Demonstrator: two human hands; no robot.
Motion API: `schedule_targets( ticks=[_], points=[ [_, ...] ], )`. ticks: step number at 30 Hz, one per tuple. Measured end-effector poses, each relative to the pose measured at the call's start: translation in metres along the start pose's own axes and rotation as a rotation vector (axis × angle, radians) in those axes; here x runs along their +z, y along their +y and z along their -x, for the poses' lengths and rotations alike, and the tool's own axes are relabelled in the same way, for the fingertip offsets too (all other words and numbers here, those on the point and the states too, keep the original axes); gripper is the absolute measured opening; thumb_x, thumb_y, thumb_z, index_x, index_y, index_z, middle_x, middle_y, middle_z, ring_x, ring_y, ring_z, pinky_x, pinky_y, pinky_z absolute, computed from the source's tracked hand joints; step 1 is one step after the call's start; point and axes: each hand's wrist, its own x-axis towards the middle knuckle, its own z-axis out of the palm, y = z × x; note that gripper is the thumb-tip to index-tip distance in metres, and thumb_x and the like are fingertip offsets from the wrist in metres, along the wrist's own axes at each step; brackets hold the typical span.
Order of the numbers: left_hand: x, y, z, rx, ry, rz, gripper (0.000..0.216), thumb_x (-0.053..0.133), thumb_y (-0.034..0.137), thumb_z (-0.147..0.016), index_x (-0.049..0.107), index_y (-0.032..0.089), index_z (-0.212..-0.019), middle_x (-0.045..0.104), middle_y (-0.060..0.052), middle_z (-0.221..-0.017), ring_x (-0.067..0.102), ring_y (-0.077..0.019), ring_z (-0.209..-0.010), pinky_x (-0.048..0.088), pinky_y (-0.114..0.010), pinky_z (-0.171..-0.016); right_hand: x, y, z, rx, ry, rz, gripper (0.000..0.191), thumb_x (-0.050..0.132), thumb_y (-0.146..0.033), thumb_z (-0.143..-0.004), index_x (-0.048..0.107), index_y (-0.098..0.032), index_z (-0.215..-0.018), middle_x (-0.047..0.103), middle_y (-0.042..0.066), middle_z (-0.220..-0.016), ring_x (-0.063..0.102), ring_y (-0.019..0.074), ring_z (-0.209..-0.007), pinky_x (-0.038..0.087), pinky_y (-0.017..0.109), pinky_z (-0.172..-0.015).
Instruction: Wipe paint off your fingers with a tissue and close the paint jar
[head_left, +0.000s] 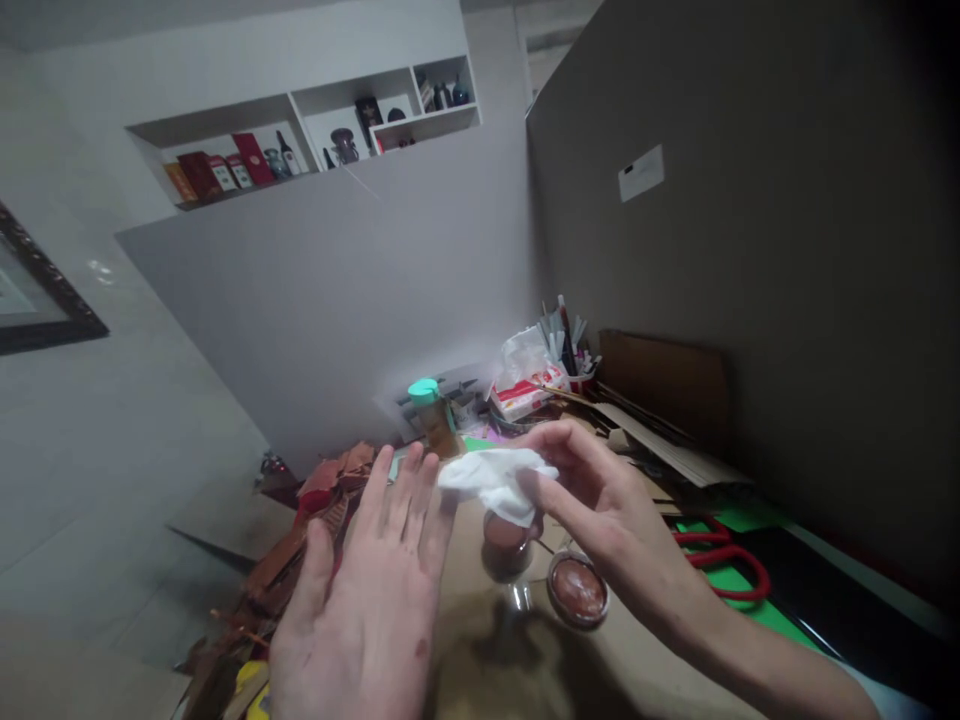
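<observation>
My right hand [592, 490] pinches a crumpled white tissue [491, 482] between thumb and fingers, above the brown board. Beside it on the left, my left hand [379, 570] is held up with its fingers stretched out and nothing in it; its index finger is close to the tissue's edge, and whether they touch I cannot tell. Below the tissue stands a small jar with brown contents [506, 545], its top partly covered by the tissue. To its right is a round lid-like piece smeared with brown [578, 590].
Red-handled scissors [731, 565] lie on a green mat at the right. Behind are a bottle with a turquoise cap [435, 415], a tissue pack [525, 385] and a pen holder [574, 360]. Brown and red scraps [300, 540] pile up at left. Grey panels [360, 280] enclose the back and right.
</observation>
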Motion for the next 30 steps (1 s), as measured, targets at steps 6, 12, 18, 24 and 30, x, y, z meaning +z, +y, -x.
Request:
schedule_targets(
  ticks=[6, 12, 18, 24, 30],
  points=[
    [0.006, 0.005, 0.002, 0.045, 0.048, 0.014, 0.055, 0.031, 0.037, -0.108, 0.057, 0.005, -0.144, 0.069, -0.022, -0.137, 0.068, -0.0297, -0.125, 0.061, -0.041, -0.094, 0.016, 0.007, 0.012, 0.060, -0.151, 0.011, 0.012, 0.061, -0.035, -0.102, 0.057, -0.025, -0.108, 0.066, -0.001, -0.089, 0.066, 0.0125, -0.061, 0.057, 0.024, -0.057],
    [0.003, -0.004, 0.005, -0.041, 0.086, -0.091, 0.057, 0.039, 0.047, -0.103, 0.064, 0.015, -0.142, 0.067, -0.018, -0.144, 0.066, -0.0307, -0.131, 0.031, -0.053, -0.125, 0.035, 0.023, 0.036, -0.225, -0.336, 0.203, 0.020, 0.059, -0.017, -0.089, 0.062, -0.022, -0.108, 0.063, 0.003, -0.088, 0.059, 0.0175, -0.074, 0.049, 0.029, -0.068],
    [-0.002, -0.010, 0.006, -0.088, 0.036, -0.003, 0.064, 0.045, 0.055, -0.100, 0.056, 0.017, -0.150, 0.061, -0.019, -0.152, 0.060, -0.0295, -0.138, 0.046, -0.049, -0.116, 0.041, 0.041, 0.038, -0.480, -0.441, 0.246, 0.015, 0.058, -0.022, -0.081, 0.050, -0.024, -0.094, 0.049, -0.003, -0.075, 0.045, 0.0131, -0.060, 0.036, 0.023, -0.052],
    [-0.005, -0.014, 0.012, -0.123, -0.040, 0.019, 0.070, 0.060, 0.062, -0.091, 0.059, 0.023, -0.149, 0.060, -0.019, -0.152, 0.059, -0.0325, -0.140, 0.036, -0.051, -0.122, 0.030, 0.033, 0.031, -0.475, -0.296, 0.307, 0.020, 0.048, -0.009, -0.084, 0.045, -0.024, -0.096, 0.053, -0.001, -0.085, 0.050, 0.0153, -0.072, 0.042, 0.025, -0.066],
    [-0.001, -0.013, 0.013, -0.229, 0.012, 0.031, 0.068, 0.040, 0.068, -0.098, 0.053, 0.031, -0.153, 0.058, -0.013, -0.156, 0.047, -0.0246, -0.150, -0.007, -0.051, -0.129, 0.037, 0.045, 0.036, -0.495, -0.385, 0.315, 0.017, 0.054, -0.017, -0.083, 0.040, -0.026, -0.085, 0.051, -0.003, -0.075, 0.048, 0.0141, -0.062, 0.039, 0.023, -0.056]
  ],
)
